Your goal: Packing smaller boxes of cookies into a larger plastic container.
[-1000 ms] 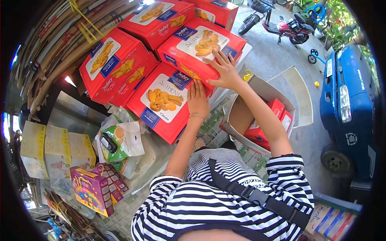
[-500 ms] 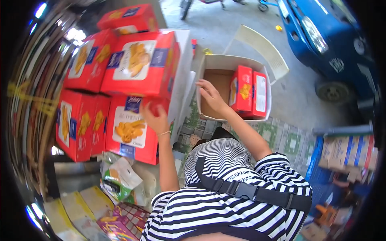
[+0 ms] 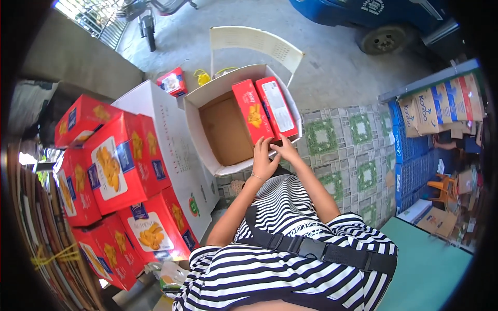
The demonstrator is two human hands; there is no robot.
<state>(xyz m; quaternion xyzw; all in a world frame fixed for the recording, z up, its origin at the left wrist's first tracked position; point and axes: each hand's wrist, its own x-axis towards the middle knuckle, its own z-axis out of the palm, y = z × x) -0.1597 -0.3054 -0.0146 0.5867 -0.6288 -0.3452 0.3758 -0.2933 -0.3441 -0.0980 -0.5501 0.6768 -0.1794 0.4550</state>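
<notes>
A white-walled carton (image 3: 195, 136) with a brown inside stands in front of me. Two red snack boxes are side by side along its right part: one with a food picture (image 3: 253, 111), the other with a white label panel (image 3: 280, 108). My left hand (image 3: 263, 161) has its fingers stretched against the near end of the pictured box. Close beside it, my right hand (image 3: 286, 151) reaches the near end of the labelled box, fingers apart. Neither hand is wrapped round a box. The carton's left part shows bare cardboard.
Several red boxes (image 3: 111, 166) are piled at the left, beside a large white carton (image 3: 174, 150). A smaller red box (image 3: 172, 83) lies behind it. The white chair (image 3: 254, 40) backs the open carton. A blue vehicle (image 3: 332, 13), blue crates (image 3: 415, 150) and a green tabletop (image 3: 420, 264) are rightward.
My left hand has come away from the piled red boxes to the carton. My right hand has moved from the carton's left part to the boxes' near ends. The view has turned rightward.
</notes>
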